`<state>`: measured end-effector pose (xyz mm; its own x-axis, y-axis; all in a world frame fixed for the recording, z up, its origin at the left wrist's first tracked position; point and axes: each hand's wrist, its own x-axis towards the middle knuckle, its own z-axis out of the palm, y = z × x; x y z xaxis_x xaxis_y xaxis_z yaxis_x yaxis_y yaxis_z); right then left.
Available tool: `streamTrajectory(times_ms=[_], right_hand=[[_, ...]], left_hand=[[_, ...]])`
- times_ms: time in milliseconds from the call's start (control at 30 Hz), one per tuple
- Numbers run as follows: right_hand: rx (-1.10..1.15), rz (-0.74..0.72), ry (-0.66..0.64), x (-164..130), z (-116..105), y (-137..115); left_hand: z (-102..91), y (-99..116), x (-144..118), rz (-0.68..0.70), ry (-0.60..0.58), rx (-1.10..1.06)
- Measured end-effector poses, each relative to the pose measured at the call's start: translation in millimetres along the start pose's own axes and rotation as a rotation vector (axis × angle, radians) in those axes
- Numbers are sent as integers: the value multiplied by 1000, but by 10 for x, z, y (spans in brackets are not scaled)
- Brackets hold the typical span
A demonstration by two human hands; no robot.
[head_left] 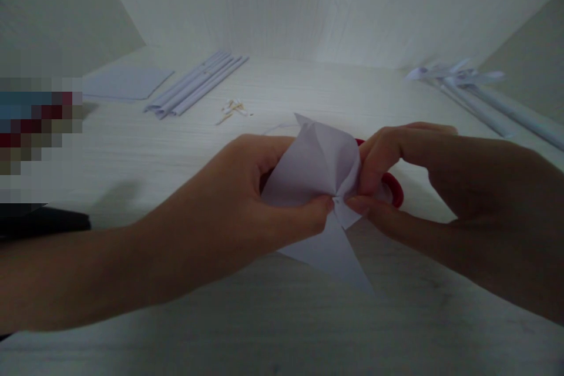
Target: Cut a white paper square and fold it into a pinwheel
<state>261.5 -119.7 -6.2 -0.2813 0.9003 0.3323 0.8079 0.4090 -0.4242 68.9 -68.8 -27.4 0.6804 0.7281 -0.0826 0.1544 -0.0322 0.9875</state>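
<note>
Both hands hold a folded white paper just above the table, near the middle. The left hand pinches its left side, and the right hand pinches its right side. Something red peeks out behind the right hand. Far left lie paper rolls beside a flat sheet. More rolls lie far right

Paper-craft desk, rolled paper tubes
</note>
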Motion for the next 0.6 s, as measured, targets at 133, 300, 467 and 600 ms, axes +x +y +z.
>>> streamTrajectory(times_ms=[133, 300, 467, 600], right_hand=[[1, 32, -4, 8, 1, -18], [-19, 39, -6, -1, -2, -37], [-25, 63, 11, -21, -1, -57], [-46, 34, 12, -10, 8, -62]], left_hand=[[-4, 7, -4, 22, 1, 12], [-7, 9, -2, 46, 9, 54], [-17, -12, 2, 48, 21, 75], [-21, -23, 6, 50, 6, 68]])
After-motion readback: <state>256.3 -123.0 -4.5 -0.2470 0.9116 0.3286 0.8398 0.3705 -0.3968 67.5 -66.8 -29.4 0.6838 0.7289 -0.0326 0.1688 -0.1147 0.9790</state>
